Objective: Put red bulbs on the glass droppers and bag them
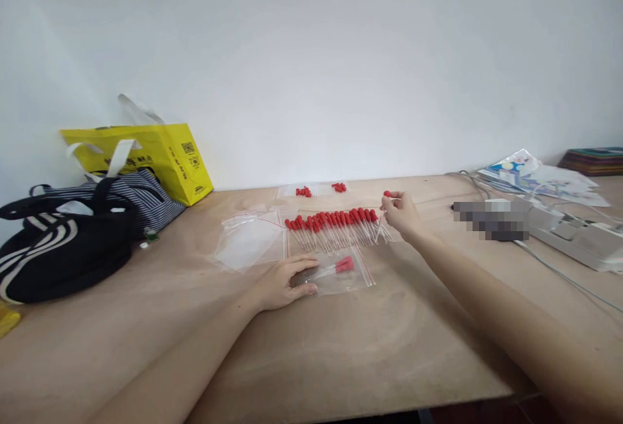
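Observation:
My left hand (287,281) lies with fingers spread on the left end of a clear zip bag (363,278). Inside that bag are a few glass droppers (344,264) with red rubber bulbs. Just behind it, a row of similar red-bulbed droppers (335,226) lies side by side on clear plastic. At the right end of this row, my right hand (402,212) pinches one dropper (387,194) with its red bulb pointing up. Flat empty zip bags (250,239) are stacked to the left of the row.
Loose red bulbs (304,191) lie on a clear bag near the wall. A yellow bag (187,158), a striped bag (150,193) and a black bag (73,252) stand at left. Cables, a power strip (577,242) and printed plastic packets (530,174) occupy the right.

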`<act>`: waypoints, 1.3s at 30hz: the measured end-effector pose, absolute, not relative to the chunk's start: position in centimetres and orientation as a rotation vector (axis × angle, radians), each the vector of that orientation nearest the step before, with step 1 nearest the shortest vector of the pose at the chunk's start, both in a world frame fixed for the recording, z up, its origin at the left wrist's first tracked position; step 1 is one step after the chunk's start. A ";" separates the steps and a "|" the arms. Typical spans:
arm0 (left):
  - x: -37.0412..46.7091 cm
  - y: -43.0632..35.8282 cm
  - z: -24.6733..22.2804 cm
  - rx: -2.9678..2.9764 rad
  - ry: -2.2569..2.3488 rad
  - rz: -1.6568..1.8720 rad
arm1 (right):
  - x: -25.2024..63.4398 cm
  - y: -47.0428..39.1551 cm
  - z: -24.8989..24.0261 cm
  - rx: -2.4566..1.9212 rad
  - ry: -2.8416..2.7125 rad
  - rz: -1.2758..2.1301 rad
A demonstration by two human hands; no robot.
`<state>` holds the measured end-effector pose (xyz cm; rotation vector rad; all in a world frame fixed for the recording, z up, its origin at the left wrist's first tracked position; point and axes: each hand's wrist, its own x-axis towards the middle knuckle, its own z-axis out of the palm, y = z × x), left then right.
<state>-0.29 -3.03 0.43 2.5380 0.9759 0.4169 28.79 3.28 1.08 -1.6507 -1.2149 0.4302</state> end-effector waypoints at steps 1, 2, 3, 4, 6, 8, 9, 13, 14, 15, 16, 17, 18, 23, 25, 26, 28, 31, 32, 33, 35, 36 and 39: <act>-0.3 -3.1 0.4 2.543 0.979 0.416 | 28.9 2.5 0.7 -1.606 -1.209 0.452; -0.3 -3.1 0.4 2.552 0.979 0.414 | 29.0 1.7 0.2 -1.550 -1.210 0.489; -0.3 -3.1 0.5 2.565 0.975 0.416 | 29.0 0.9 -0.3 -1.414 -1.197 0.577; -0.3 -3.2 0.5 2.582 0.967 0.420 | 28.9 0.1 -0.8 -1.305 -1.183 0.654; -0.2 -3.3 0.5 2.613 0.941 0.418 | 28.5 -1.1 -1.8 -1.182 -1.123 0.762; -0.1 -3.3 0.5 2.623 0.919 0.399 | 27.8 -2.1 -2.4 -1.146 -1.043 0.848; -0.1 -3.2 0.4 2.618 0.913 0.389 | 27.5 -2.4 -2.6 -1.142 -1.004 0.893; -0.1 -3.1 0.3 2.599 0.912 0.369 | 26.3 -3.5 -3.2 -1.114 -0.949 1.089; -0.1 -3.1 0.3 2.599 0.915 0.365 | 26.2 -3.7 -3.3 -1.099 -0.986 1.120; -0.2 -3.0 0.3 2.600 0.917 0.360 | 26.2 -3.8 -3.3 -1.090 -1.057 1.132; -0.2 -3.1 0.3 2.601 0.920 0.355 | 26.3 -4.0 -3.4 -1.092 -1.165 1.119; -0.2 -3.1 0.3 2.603 0.924 0.351 | 26.4 -4.1 -3.4 -1.110 -1.305 1.073; -0.2 -3.1 0.3 2.604 0.929 0.347 | 26.6 -4.2 -3.3 -1.136 -1.463 0.996; -0.2 -3.1 0.2 2.614 0.928 0.330 | 26.9 -4.3 -2.4 -1.132 -2.012 0.556; -0.2 -3.0 0.1 2.622 0.911 0.341 | 26.5 -4.1 -2.2 -1.117 -2.075 0.516; -0.1 -3.0 0.1 2.623 0.903 0.351 | 26.2 -4.0 -2.3 -1.122 -2.086 0.513; -0.1 -3.0 0.1 2.621 0.892 0.372 | 25.9 -3.8 -2.5 -1.151 -2.063 0.526; -0.1 -3.0 0.1 2.608 0.889 0.376 | 26.2 -3.2 -2.7 -1.184 -1.973 0.641; -0.1 -3.0 0.1 2.604 0.891 0.371 | 26.6 -2.8 -2.7 -1.213 -1.936 0.684; -0.1 -3.0 0.1 2.602 0.896 0.367 | 27.1 -2.3 -2.5 -1.262 -1.895 0.708; -0.1 -3.0 0.1 2.603 0.904 0.363 | 28.1 -1.0 -1.9 -1.461 -1.776 0.621; -0.1 -3.0 0.1 2.605 0.906 0.363 | 28.5 -0.3 -1.5 -1.538 -1.725 0.550; -0.2 -3.0 0.1 2.607 0.907 0.360 | 28.6 1.9 -0.6 -1.701 -1.648 0.405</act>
